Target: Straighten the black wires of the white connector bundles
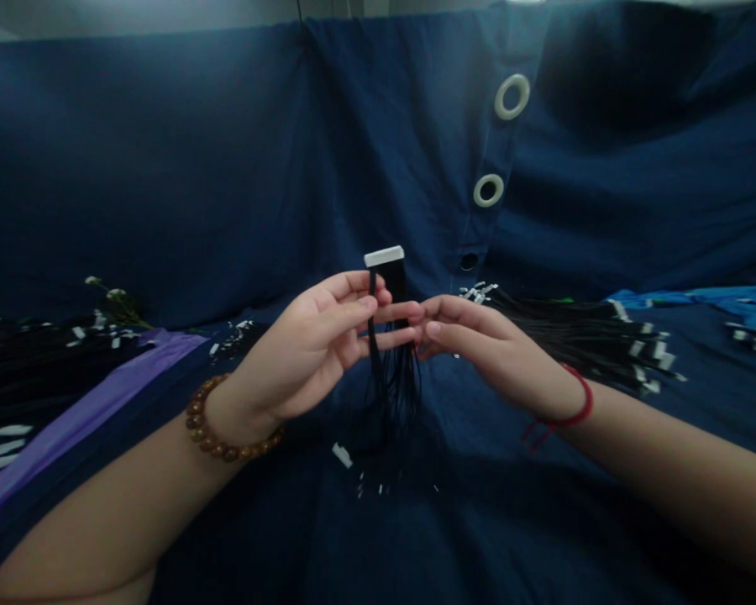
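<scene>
Thin black strands (389,380) could tangle or slip

At the centre of the frame, my left hand (312,332) has its grip on the strands just below their white end piece (384,256), which stands above my fingertips. They thread among my fingers, so I judge a careless pull could cross or snag them. My right hand (488,332) meets my left fingertips from the right; whether its grip pinches a strand, I cannot tell. If my left thumb loosened, the bunch might drop onto the dark blue cloth (365,546), near the white scrap (342,455) at lower centre.
</scene>
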{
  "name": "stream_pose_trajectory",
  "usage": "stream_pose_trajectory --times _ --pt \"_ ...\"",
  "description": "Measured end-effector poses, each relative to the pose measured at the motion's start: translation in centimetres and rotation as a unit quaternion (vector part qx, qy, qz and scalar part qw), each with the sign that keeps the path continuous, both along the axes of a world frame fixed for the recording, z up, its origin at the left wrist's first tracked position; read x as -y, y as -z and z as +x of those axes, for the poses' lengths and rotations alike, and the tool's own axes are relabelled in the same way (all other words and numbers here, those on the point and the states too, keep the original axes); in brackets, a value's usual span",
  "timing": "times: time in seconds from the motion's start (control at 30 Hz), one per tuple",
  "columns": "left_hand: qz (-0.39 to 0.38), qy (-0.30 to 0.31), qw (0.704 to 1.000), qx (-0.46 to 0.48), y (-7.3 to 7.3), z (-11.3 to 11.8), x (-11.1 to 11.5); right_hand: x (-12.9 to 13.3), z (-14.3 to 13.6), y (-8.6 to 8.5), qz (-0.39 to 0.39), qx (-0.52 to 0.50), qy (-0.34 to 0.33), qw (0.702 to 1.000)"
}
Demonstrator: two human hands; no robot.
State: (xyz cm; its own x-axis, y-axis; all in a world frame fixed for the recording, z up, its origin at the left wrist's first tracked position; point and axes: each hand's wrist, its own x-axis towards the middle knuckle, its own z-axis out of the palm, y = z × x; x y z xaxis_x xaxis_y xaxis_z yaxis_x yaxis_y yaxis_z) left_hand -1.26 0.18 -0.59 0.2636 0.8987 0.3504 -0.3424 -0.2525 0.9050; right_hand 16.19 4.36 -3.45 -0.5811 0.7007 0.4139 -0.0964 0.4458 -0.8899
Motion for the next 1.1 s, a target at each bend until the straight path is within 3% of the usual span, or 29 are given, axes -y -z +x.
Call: stream_pose_trajectory --times 0.2,0.33,0.47,0.57,0.63,0.77,0.83,0.97,1.1 --pt "0.047 0.073 0.990 -0.112 0.4 0.0 1.2 0.3 0.0 0.7 0.150 -0.021 0.026 0.988" --pt "0.150 0.047 0.961 -0.230 0.5 -0.3 1.5 0.3 0.1 1.1 0.266 0.044 0.078 0.960" --pt "0.234 -0.055 0.899 -0.367 0.0 -0.8 1.3 0.7 0.5 0.5 0.296 0.070 0.109 0.946" --pt "0.223 -0.090 0.867 -0.435 -0.3 -1.2 0.7 0.8 1.2 -0.6 0.286 0.070 0.157 0.943" --pt "0.208 -0.058 0.833 -0.510 -0.3 -1.5 0.3 0.8 1.7 -1.4 0.260 0.049 0.183 0.947" --pt "0.225 0.045 0.705 -0.671 0.6 -1.4 0.0 0.9 2.5 -2.6 0.220 -0.013 0.206 0.953" --pt "0.233 0.066 0.673 -0.699 1.4 -1.1 -0.1 1.0 2.8 -3.0 0.221 -0.027 0.220 0.950" --pt "0.281 0.013 0.660 -0.697 2.1 -0.8 -0.5 1.3 3.3 -3.6 0.231 -0.041 0.234 0.944" --pt "0.275 -0.058 0.691 -0.666 0.8 -1.7 -1.3 1.1 4.1 -4.0 0.254 0.007 0.260 0.932"
